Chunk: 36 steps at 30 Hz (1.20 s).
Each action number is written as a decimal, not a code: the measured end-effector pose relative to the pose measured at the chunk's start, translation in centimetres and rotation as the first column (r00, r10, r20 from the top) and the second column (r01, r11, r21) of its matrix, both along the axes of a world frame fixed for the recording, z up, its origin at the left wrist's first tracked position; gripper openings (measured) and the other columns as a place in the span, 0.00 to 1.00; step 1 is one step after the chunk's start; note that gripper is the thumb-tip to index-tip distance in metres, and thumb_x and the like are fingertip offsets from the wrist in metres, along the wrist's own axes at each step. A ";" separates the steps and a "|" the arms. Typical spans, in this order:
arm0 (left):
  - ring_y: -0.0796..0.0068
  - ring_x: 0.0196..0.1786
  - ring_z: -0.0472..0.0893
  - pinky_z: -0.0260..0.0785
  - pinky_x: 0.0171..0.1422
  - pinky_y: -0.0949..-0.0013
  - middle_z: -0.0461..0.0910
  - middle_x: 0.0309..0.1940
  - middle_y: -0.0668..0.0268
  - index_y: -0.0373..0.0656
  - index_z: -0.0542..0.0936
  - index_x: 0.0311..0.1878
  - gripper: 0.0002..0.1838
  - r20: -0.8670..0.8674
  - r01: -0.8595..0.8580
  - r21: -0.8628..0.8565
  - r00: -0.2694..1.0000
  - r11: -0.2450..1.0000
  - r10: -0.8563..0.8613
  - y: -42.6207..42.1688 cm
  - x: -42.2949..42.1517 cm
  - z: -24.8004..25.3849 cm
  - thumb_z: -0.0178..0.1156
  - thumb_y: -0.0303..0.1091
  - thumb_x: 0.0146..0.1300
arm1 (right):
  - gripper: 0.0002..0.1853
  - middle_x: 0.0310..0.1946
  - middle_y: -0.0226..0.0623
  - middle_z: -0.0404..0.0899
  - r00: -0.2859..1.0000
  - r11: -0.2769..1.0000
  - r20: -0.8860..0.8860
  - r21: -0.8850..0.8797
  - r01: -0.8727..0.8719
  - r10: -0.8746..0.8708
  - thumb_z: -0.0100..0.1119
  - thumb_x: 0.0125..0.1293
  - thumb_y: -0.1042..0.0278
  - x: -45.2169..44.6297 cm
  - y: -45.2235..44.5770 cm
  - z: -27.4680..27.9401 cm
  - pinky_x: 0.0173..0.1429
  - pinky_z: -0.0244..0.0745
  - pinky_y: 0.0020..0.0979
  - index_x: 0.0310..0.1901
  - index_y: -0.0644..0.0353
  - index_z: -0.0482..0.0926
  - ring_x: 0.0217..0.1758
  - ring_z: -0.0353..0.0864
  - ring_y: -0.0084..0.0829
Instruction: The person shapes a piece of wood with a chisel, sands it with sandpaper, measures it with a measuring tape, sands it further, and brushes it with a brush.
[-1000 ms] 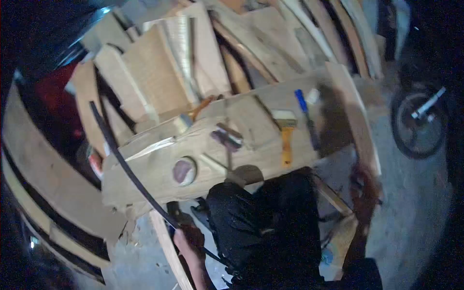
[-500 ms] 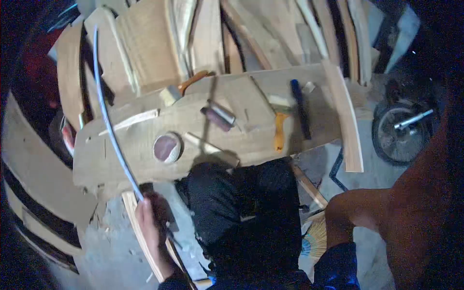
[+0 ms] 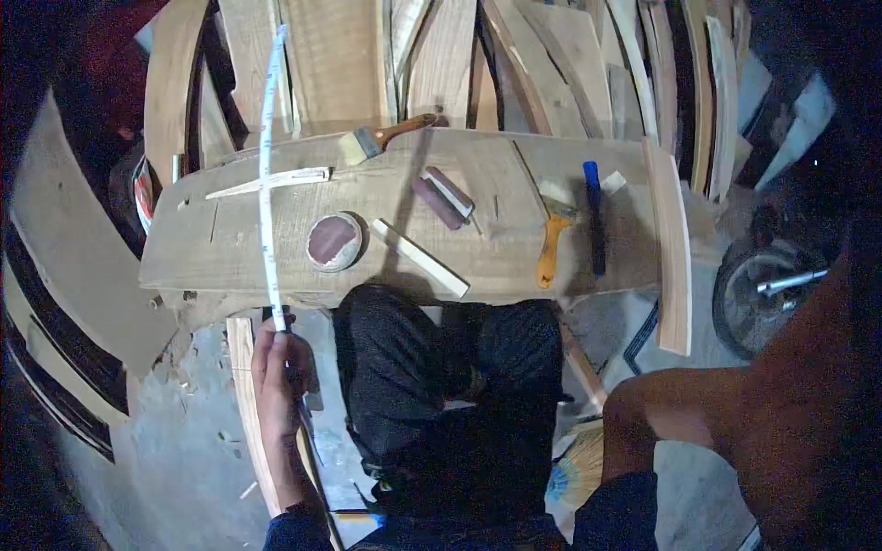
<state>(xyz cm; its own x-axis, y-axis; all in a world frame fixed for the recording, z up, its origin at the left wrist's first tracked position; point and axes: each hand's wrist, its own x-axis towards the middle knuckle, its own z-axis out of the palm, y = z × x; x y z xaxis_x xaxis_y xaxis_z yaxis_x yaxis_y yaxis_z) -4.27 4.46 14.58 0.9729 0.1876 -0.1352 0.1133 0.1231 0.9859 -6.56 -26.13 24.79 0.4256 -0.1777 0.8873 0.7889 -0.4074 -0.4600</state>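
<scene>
My left hand point(image 3: 278, 395) is closed around the lower end of a tape measure point(image 3: 267, 207), whose case is mostly hidden by the fingers. Its pale marked blade stands out from the grip, bowed slightly, and crosses in front of the left part of a wooden board point(image 3: 514, 262). Behind the blade, a thin wood strip point(image 3: 299, 176) lies on the board, and a round tin point(image 3: 334, 241) sits to its right. My right forearm point(image 3: 781, 404) rises bent at the right side, with its hand outside the picture.
On the board lie two brushes point(image 3: 548, 250) point(image 3: 363, 143), a purple-grey block point(image 3: 441, 200), a pale stick point(image 3: 421, 258) and a dark blue-ended tool point(image 3: 595, 220). A curved plank point(image 3: 671, 248) crosses its right end. Planks point(image 3: 340, 64) lean behind; a wheel point(image 3: 767, 294) stands right.
My left hand has shifted slightly right and up in view, and the tape blade has swung from a left lean to nearly upright. The camera view has shifted too.
</scene>
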 end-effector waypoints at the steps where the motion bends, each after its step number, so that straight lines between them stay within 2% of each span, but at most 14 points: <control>1: 0.86 0.15 0.59 0.50 0.17 0.84 0.61 0.16 0.75 0.44 0.67 0.43 0.11 0.018 0.047 -0.011 0.999 0.999 -0.047 -0.4 0.0 -0.5 0.45 0.37 0.60 | 0.10 0.36 0.39 0.72 1.000 1.000 -0.025 -0.007 -0.008 0.008 0.47 0.55 0.72 0.3 0.4 -0.5 0.45 0.65 0.31 0.39 0.64 0.72 0.40 0.71 0.32; 8: 0.80 0.14 0.67 0.57 0.13 0.81 0.68 0.20 0.67 0.45 0.61 0.47 0.11 -0.033 0.151 -0.272 0.986 0.950 -0.166 -3.3 -0.9 -2.5 0.43 0.33 0.61 | 0.09 0.33 0.37 0.73 0.913 0.992 -0.395 -0.110 0.068 -0.106 0.46 0.55 0.73 3.5 2.3 -3.9 0.43 0.66 0.30 0.36 0.63 0.73 0.37 0.72 0.31; 10: 0.81 0.15 0.67 0.57 0.13 0.81 0.68 0.20 0.67 0.45 0.62 0.47 0.11 -0.043 0.179 -0.275 0.979 0.945 -0.198 -3.3 -1.2 -4.0 0.41 0.35 0.62 | 0.08 0.32 0.37 0.74 0.707 0.980 -0.687 -0.193 0.046 -0.168 0.46 0.56 0.73 4.3 3.4 -9.0 0.42 0.66 0.30 0.36 0.63 0.74 0.36 0.72 0.31; 12: 0.82 0.15 0.67 0.58 0.14 0.81 0.69 0.21 0.67 0.45 0.63 0.49 0.13 -0.110 0.173 -0.309 0.970 0.935 -0.216 -3.4 -1.6 -4.4 0.39 0.37 0.63 | 0.10 0.33 0.36 0.74 0.674 0.999 -0.738 -0.007 -0.048 0.027 0.52 0.51 0.78 3.8 4.7 -17.5 0.43 0.66 0.28 0.38 0.65 0.73 0.37 0.72 0.28; 13: 0.82 0.15 0.67 0.58 0.14 0.81 0.69 0.21 0.67 0.45 0.63 0.50 0.15 -0.151 0.173 -0.339 0.960 0.925 -0.235 -3.4 -1.8 -4.7 0.38 0.38 0.63 | 0.10 0.33 0.40 0.74 0.794 0.965 -0.602 -0.246 -0.086 -0.083 0.53 0.53 0.73 3.8 4.6 -19.8 0.45 0.67 0.31 0.37 0.64 0.72 0.37 0.74 0.35; 17: 0.82 0.18 0.67 0.58 0.15 0.82 0.70 0.27 0.64 0.42 0.61 0.54 0.17 -0.096 0.285 -0.512 0.918 0.810 -0.384 -3.1 -1.8 -6.9 0.41 0.34 0.62 | 0.10 0.32 0.44 0.73 0.703 0.984 -0.696 -0.176 0.030 -0.146 0.53 0.51 0.73 4.8 4.9 -20.0 0.46 0.65 0.32 0.37 0.65 0.72 0.39 0.72 0.43; 22: 0.84 0.18 0.62 0.52 0.13 0.85 0.67 0.28 0.68 0.44 0.58 0.56 0.20 -0.121 0.198 -0.775 0.885 0.600 -0.449 -4.0 -1.8 -9.2 0.42 0.33 0.60 | 0.20 0.43 0.49 0.68 0.885 0.852 -0.299 -0.493 0.176 -0.356 0.53 0.50 0.69 14.8 6.8 -15.8 0.48 0.65 0.36 0.47 0.62 0.67 0.45 0.69 0.44; 26: 0.85 0.18 0.61 0.51 0.12 0.86 0.65 0.28 0.71 0.48 0.61 0.52 0.17 -0.159 0.093 -0.892 0.852 0.443 -0.498 -4.2 -1.5 -10.3 0.45 0.35 0.60 | 0.18 0.40 0.47 0.70 0.809 0.690 -0.198 -0.653 0.312 -0.553 0.51 0.52 0.70 19.6 7.7 -18.5 0.43 0.66 0.33 0.46 0.64 0.68 0.42 0.70 0.44; 28: 0.87 0.19 0.61 0.50 0.12 0.86 0.65 0.27 0.72 0.48 0.63 0.51 0.16 -0.157 0.104 -0.885 0.852 0.454 -0.500 -4.0 -1.5 -10.0 0.45 0.35 0.60 | 0.19 0.41 0.48 0.70 0.482 0.844 -0.769 -0.526 -0.104 -0.420 0.50 0.51 0.71 19.8 6.9 -16.8 0.45 0.65 0.34 0.47 0.63 0.68 0.45 0.69 0.44; 30: 0.88 0.19 0.61 0.51 0.13 0.86 0.66 0.26 0.72 0.48 0.64 0.51 0.15 -0.166 0.104 -0.867 0.862 0.488 -0.479 -3.4 -1.5 -8.5 0.44 0.35 0.60 | 0.19 0.41 0.48 0.69 0.608 0.894 -0.728 -0.444 -0.066 -0.317 0.49 0.51 0.72 18.4 6.8 -16.3 0.46 0.64 0.35 0.47 0.62 0.68 0.45 0.69 0.45; 32: 0.85 0.23 0.66 0.59 0.20 0.82 0.70 0.27 0.69 0.43 0.69 0.48 0.13 -0.199 0.285 -0.299 0.915 0.911 -0.352 -2.1 -1.2 -6.6 0.45 0.32 0.60 | 0.18 0.41 0.48 0.69 0.713 0.936 -0.666 -0.350 -0.037 -0.221 0.49 0.50 0.73 16.0 6.9 -16.2 0.47 0.64 0.35 0.47 0.62 0.68 0.45 0.68 0.45; 33: 0.79 0.29 0.70 0.63 0.33 0.76 0.74 0.30 0.64 0.39 0.73 0.44 0.12 0.274 0.122 0.339 0.936 0.933 -0.221 -1.5 0.1 -7.8 0.46 0.29 0.58 | 0.18 0.42 0.47 0.69 0.771 0.907 -0.595 -0.417 -0.053 -0.228 0.49 0.50 0.73 14.8 6.9 -16.3 0.48 0.64 0.35 0.46 0.62 0.69 0.45 0.68 0.45; 34: 0.73 0.35 0.72 0.63 0.41 0.72 0.75 0.33 0.60 0.36 0.73 0.43 0.11 0.244 0.104 0.412 0.945 0.905 -0.220 0.1 1.3 -6.2 0.48 0.27 0.57 | 0.18 0.42 0.47 0.69 0.824 0.876 -0.519 -0.479 -0.062 -0.226 0.49 0.50 0.74 13.5 6.9 -16.3 0.48 0.63 0.36 0.45 0.62 0.69 0.45 0.68 0.46; 36: 0.63 0.33 0.73 0.63 0.38 0.67 0.73 0.32 0.54 0.36 0.71 0.44 0.12 0.464 -0.210 0.655 0.870 0.726 -0.167 2.9 4.9 -6.0 0.48 0.26 0.55 | 0.18 0.43 0.47 0.69 0.851 0.756 -0.474 -0.636 -0.153 -0.227 0.50 0.50 0.74 11.1 7.5 -16.0 0.49 0.63 0.36 0.46 0.62 0.68 0.46 0.68 0.46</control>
<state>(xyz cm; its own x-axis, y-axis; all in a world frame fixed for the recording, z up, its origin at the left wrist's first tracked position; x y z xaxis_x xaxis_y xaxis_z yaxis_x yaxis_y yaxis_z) 0.66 7.40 8.54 0.8675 0.0641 0.4934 -0.3669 -0.5874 0.7214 4.57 -18.64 8.79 0.8352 0.3137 0.4517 0.5024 -0.7693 -0.3946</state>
